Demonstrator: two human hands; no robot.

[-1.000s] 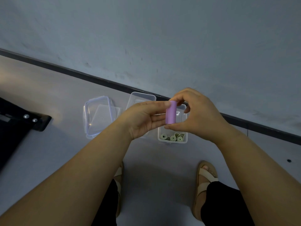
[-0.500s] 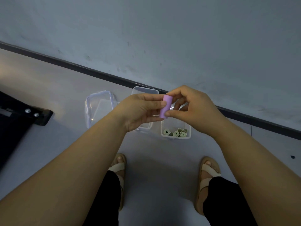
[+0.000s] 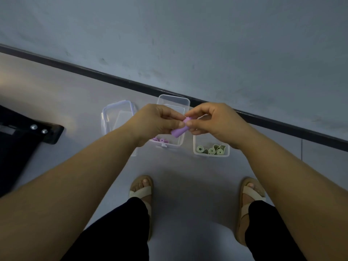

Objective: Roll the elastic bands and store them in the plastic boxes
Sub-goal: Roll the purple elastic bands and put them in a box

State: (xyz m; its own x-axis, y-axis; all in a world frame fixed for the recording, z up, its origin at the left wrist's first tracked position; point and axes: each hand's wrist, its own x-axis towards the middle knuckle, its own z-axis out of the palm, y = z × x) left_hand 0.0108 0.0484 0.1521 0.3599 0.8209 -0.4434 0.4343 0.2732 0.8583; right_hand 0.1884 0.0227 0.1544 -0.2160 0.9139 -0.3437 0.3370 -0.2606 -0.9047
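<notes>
Head view, centre of frame:
- Purple elastic band roll point(image 3: 179, 129): held in air between both hands, tilted, above middle plastic box point(image 3: 174, 97).
- Left hand point(image 3: 156, 119): fingers point(image 3: 169, 114) and thumb pinching roll's side.
- Right hand point(image 3: 216, 121): fingers point(image 3: 195, 110) curled, thumb and forefinger pinching roll's upper end.
- Middle plastic box: on floor point(image 3: 178, 176), purple rolls point(image 3: 160, 140) inside.
- Right plastic box point(image 3: 211, 155): green rolls point(image 3: 211, 150) inside.
- Clear lid or box point(image 3: 116, 113), left of middle box: cannot tell which.
- Sandalled feet point(image 3: 141, 191), lower frame.
</notes>
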